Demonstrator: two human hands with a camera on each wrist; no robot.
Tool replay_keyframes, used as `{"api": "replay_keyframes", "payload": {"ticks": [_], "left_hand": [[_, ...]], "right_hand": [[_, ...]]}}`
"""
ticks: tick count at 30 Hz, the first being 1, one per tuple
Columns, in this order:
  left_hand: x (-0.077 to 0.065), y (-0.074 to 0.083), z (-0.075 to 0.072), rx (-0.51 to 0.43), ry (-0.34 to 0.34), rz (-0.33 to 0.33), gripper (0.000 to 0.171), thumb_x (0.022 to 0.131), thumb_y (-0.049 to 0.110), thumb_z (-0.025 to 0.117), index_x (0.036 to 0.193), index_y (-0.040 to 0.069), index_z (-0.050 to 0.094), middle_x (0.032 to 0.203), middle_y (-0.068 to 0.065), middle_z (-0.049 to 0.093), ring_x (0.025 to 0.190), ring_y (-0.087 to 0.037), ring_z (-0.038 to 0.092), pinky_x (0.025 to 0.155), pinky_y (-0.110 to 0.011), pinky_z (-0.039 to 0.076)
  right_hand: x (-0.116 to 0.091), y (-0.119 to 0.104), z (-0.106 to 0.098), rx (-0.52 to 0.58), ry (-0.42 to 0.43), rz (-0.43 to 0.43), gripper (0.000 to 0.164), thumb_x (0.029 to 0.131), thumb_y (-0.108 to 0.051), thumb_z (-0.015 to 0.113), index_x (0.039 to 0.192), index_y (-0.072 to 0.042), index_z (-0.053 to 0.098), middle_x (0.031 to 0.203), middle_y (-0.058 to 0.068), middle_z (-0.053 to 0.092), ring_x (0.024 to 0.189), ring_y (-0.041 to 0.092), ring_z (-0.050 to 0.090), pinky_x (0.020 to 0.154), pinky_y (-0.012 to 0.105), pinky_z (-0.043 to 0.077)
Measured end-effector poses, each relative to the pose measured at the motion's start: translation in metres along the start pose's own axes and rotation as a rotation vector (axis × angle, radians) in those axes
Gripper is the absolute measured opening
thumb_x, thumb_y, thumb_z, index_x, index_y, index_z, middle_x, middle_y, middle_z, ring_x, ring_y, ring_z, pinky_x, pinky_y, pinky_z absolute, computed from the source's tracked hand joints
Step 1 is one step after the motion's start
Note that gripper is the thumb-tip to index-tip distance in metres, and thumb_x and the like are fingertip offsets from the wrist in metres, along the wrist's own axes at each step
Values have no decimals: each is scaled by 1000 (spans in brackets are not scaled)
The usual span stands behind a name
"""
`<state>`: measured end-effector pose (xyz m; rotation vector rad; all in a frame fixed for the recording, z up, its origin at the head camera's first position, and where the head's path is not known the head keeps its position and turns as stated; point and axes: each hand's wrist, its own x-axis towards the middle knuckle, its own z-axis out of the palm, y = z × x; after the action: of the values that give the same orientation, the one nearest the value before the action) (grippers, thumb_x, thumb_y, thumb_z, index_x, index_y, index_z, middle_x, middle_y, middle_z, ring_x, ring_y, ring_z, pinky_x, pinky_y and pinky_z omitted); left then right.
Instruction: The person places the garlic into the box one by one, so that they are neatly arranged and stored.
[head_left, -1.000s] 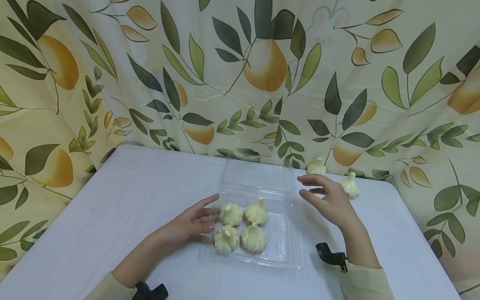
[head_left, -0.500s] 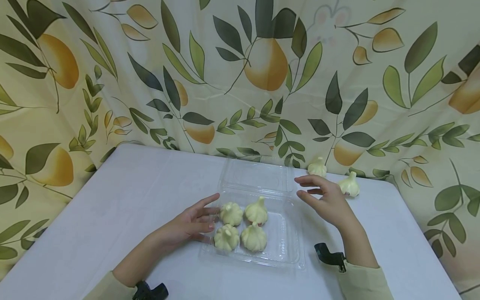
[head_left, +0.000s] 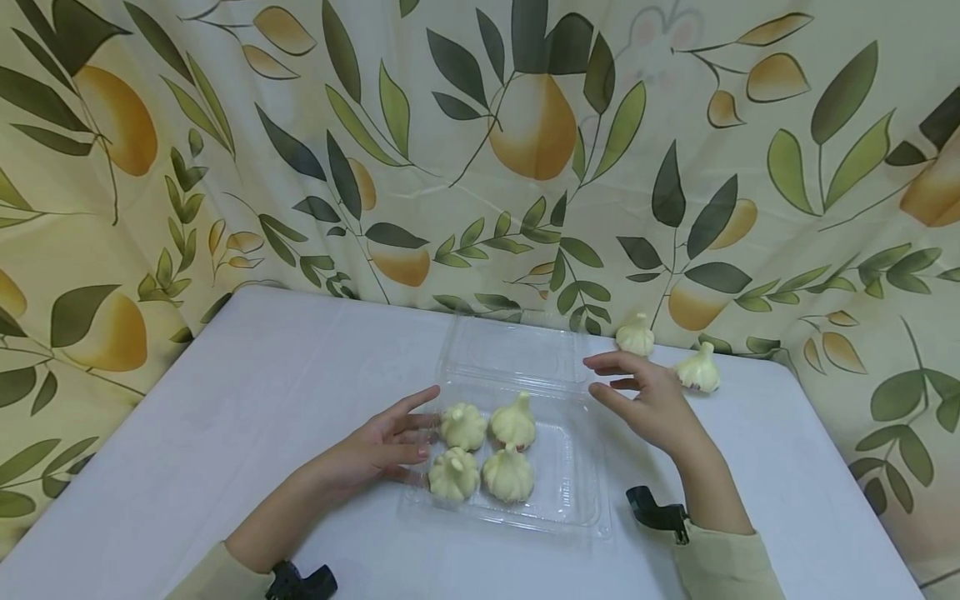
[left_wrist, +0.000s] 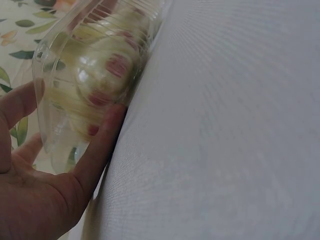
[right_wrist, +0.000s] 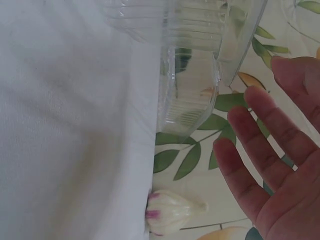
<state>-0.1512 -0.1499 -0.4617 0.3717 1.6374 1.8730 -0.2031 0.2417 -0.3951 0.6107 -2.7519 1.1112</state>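
A clear plastic clamshell box (head_left: pixel 564 475) lies on the table with its lid (head_left: pixel 513 350) folded back. Several garlic bulbs (head_left: pixel 510 477) fill the left side of its base. My left hand (head_left: pixel 375 446) rests against the box's left wall with fingers extended; the left wrist view shows its fingers (left_wrist: pixel 102 145) touching the plastic, bulbs visible through it. To the right of the box my right hand (head_left: pixel 656 400) hovers, fingers loosely spread and holding nothing, as the right wrist view also shows. Behind that hand, one garlic bulb (head_left: pixel 699 368) and another garlic bulb (head_left: pixel 635 335) stand outside the box.
A white cloth covers the table (head_left: pixel 300 367). Behind it hangs a curtain (head_left: pixel 465 208) printed with fruit and leaves. The two loose bulbs stand near the table's back right edge. Black wrist cameras (head_left: pixel 656 510) are strapped to both arms.
My right hand has drifted slightly left toward the box, showing a little more of the bulb behind it. The left hand and the box have stayed in place.
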Motion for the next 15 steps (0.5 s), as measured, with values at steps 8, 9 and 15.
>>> {"api": "replay_keyframes", "payload": {"ticks": [8, 9, 15], "left_hand": [[0, 1, 1, 6, 0, 0, 77, 99, 8, 59, 160, 31, 17, 159, -18, 27, 134, -38, 43, 92, -47, 53], [0, 1, 1, 6, 2, -1, 77, 99, 8, 59, 160, 31, 18, 159, -18, 27, 134, -38, 43, 92, -47, 53], [0, 1, 1, 2, 7, -8, 77, 99, 8, 59, 160, 31, 18, 159, -18, 27, 135, -38, 42, 92, -47, 53]], "right_hand": [[0, 1, 2, -11, -10, 8, 29, 91, -14, 73, 120, -8, 68, 120, 8, 70, 109, 28, 66, 90, 49, 55], [0, 1, 2, -12, -9, 6, 29, 91, -13, 73, 120, -9, 68, 120, 8, 70, 109, 28, 66, 90, 49, 55], [0, 2, 2, -14, -8, -2, 29, 91, -14, 73, 119, -7, 69, 119, 7, 70, 107, 30, 66, 89, 49, 56]]}}
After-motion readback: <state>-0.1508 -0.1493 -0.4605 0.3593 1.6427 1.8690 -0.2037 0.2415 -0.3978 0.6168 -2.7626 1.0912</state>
